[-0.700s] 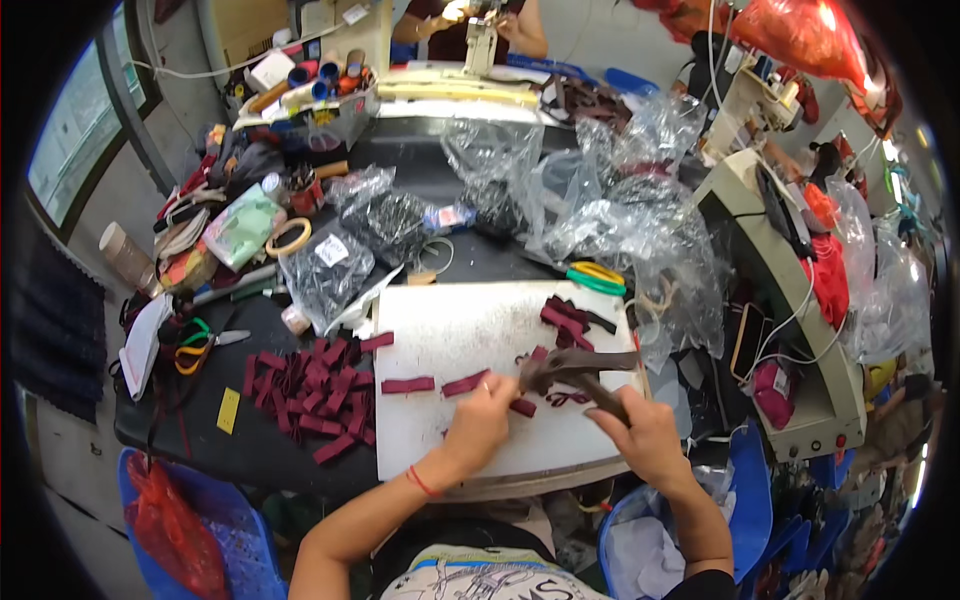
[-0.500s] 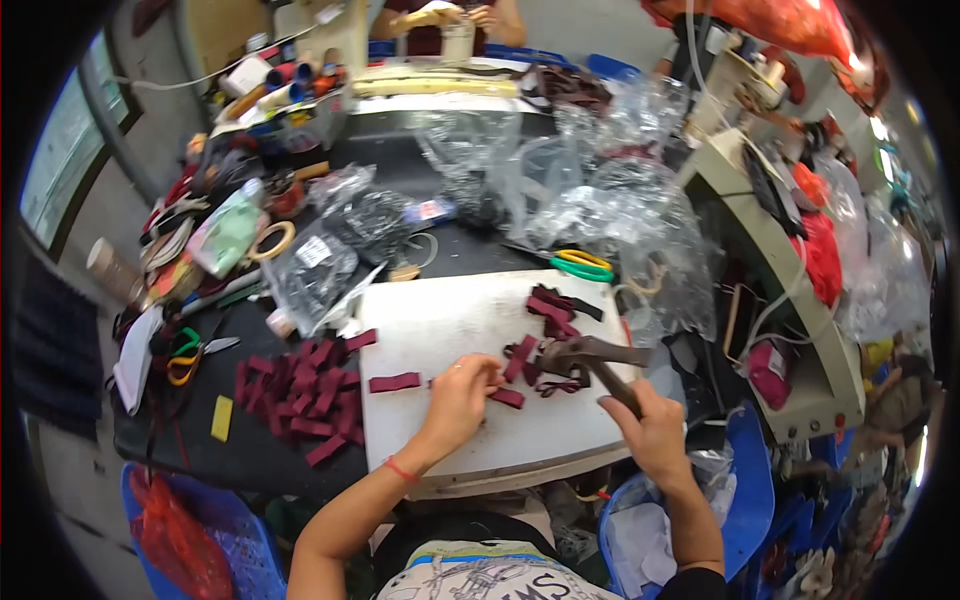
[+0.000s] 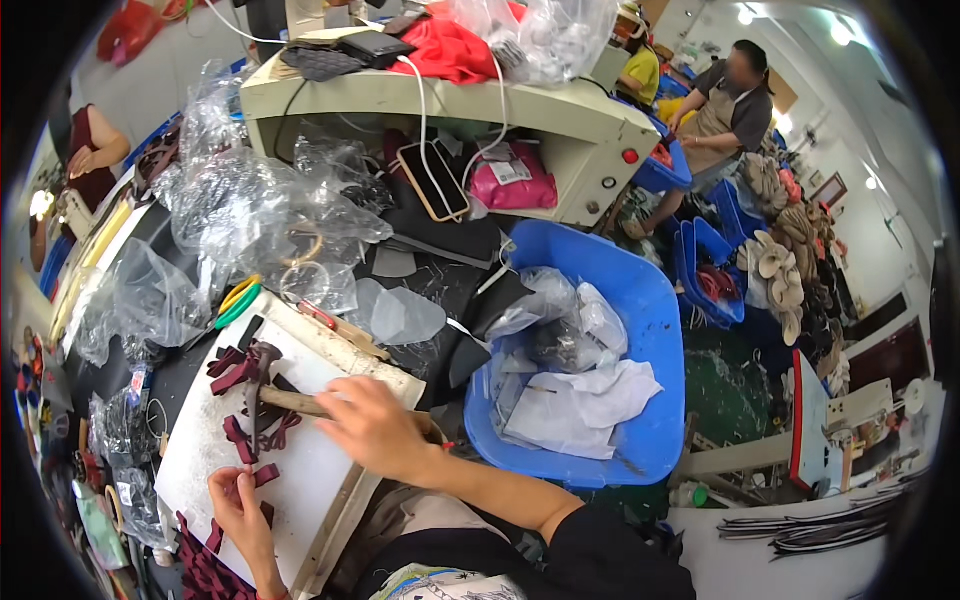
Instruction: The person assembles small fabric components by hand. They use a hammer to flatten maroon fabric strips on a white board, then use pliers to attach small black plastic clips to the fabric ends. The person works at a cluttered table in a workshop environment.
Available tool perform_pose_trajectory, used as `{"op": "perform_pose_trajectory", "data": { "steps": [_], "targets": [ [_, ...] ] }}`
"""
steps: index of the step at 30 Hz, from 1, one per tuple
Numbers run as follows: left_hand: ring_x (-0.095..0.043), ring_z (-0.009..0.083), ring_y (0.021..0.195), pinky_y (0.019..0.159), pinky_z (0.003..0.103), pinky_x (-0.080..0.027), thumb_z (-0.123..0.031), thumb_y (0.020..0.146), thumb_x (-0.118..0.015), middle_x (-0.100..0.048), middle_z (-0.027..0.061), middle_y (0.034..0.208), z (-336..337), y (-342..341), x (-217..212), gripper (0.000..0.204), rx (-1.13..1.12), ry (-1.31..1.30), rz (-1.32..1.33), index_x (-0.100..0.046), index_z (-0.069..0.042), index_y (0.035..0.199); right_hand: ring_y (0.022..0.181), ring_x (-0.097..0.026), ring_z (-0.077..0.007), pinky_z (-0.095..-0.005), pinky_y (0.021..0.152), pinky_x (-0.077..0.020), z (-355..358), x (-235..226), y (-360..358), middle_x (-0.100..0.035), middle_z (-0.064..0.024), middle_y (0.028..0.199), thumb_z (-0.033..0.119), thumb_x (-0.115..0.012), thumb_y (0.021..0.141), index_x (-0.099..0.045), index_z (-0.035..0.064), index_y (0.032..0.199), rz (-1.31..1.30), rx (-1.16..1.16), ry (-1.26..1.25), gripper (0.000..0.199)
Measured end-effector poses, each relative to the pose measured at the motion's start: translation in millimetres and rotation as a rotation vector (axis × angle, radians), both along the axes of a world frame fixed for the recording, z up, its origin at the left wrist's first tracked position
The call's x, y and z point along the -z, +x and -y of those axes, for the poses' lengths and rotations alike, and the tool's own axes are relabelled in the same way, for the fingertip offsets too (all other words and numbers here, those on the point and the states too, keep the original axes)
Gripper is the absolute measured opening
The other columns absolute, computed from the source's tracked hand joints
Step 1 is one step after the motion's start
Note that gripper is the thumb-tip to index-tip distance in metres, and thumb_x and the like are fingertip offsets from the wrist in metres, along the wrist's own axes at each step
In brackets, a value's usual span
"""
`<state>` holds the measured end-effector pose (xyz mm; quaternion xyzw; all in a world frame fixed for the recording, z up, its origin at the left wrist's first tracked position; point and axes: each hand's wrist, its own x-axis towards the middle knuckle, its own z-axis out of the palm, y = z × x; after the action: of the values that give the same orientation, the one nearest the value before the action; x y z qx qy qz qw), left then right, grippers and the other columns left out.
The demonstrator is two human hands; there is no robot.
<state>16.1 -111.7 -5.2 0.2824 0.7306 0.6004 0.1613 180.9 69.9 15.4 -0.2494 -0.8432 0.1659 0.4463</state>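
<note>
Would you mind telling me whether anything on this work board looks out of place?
Nothing is spilled or broken. The dark red strips lie scattered at odd angles on the white board, under the hammer in the right hand; the left hand touches one.

The hammer (image 3: 262, 385) has a dark metal head and a pale wooden handle. Its head points down onto the white work board (image 3: 300, 470), and the handle runs to the right, into the closed right hand (image 3: 378, 428). Around the head lie several dark red leather strips (image 3: 238, 372), short and narrow, some crossing each other, some touching the hammer head. One more dark red strip (image 3: 262, 476) lies lower on the board, under the fingertips of the left hand (image 3: 236, 510), which presses it flat. The board is tilted in the view and lies on the dark table.
</note>
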Motion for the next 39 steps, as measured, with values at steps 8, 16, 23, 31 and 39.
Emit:
{"op": "perform_pose_trajectory", "data": {
  "steps": [8,16,23,31,39],
  "targets": [
    [-0.055,0.0124,0.093,0.084,0.024,-0.043,-0.007,0.097,-0.05,-0.05,0.0034,0.094,12.4,-16.6,3.2,0.008,0.05,-0.074,-0.024,-0.05,0.001,0.099,0.089,-0.063,-0.0391,-0.0463,0.078,-0.0519,-105.2,212.1,232.9,-0.064,-0.0193,0.092,0.013,-0.053,0.085,-0.063,0.0013,0.09,0.784,0.712,-0.585,0.017],
    [-0.055,0.022,0.088,0.083,0.031,-0.043,0.003,0.084,-0.057,-0.056,0.0107,0.095,5.8,0.4,-27.3,0.011,0.114,-0.463,-0.482,-0.055,0.002,0.095,0.091,-0.067,-0.0275,-0.0427,0.075,-0.0536,-92.4,319.5,268.1,-0.066,-0.0135,0.102,0.016,-0.051,0.086,-0.06,0.006,0.103,1.227,0.784,-0.477,0.022],
    [-0.052,0.0291,0.095,0.087,0.038,-0.04,0.001,0.08,-0.06,-0.056,0.0133,0.097,11.1,1.7,-28.8,0.016,0.133,-0.469,-0.594,-0.057,0.001,0.096,0.075,-0.067,-0.0342,-0.0465,0.068,-0.0524,-87.5,295.9,276.6,-0.067,-0.0171,0.083,0.014,-0.053,0.087,-0.057,0.0054,0.098,0.695,0.946,-0.673,0.015],
    [-0.055,0.0384,0.111,0.096,0.045,-0.044,0.004,0.075,-0.064,-0.057,0.0211,0.117,2.0,65.3,-71.2,0.043,0.308,-0.167,-0.731,-0.055,0.004,0.117,0.061,-0.062,-0.023,-0.0317,0.058,-0.0486,-14.6,17.5,120.4,-0.065,-0.013,0.076,0.006,-0.064,0.085,-0.065,0.0015,0.096,-0.021,0.216,-0.533,0.012],
    [-0.064,0.0258,0.08,0.067,0.033,-0.054,0.002,0.072,-0.061,-0.063,0.0106,0.099,33.9,91.3,-63.3,0.038,0.239,-0.204,-0.585,-0.062,0.0,0.11,0.059,-0.061,-0.0261,-0.0344,0.054,-0.0482,52.4,-47.2,26.3,-0.063,-0.0092,0.073,0.007,-0.07,0.078,-0.063,0.002,0.086,0.407,-0.718,-0.205,0.011]
  ]
}}
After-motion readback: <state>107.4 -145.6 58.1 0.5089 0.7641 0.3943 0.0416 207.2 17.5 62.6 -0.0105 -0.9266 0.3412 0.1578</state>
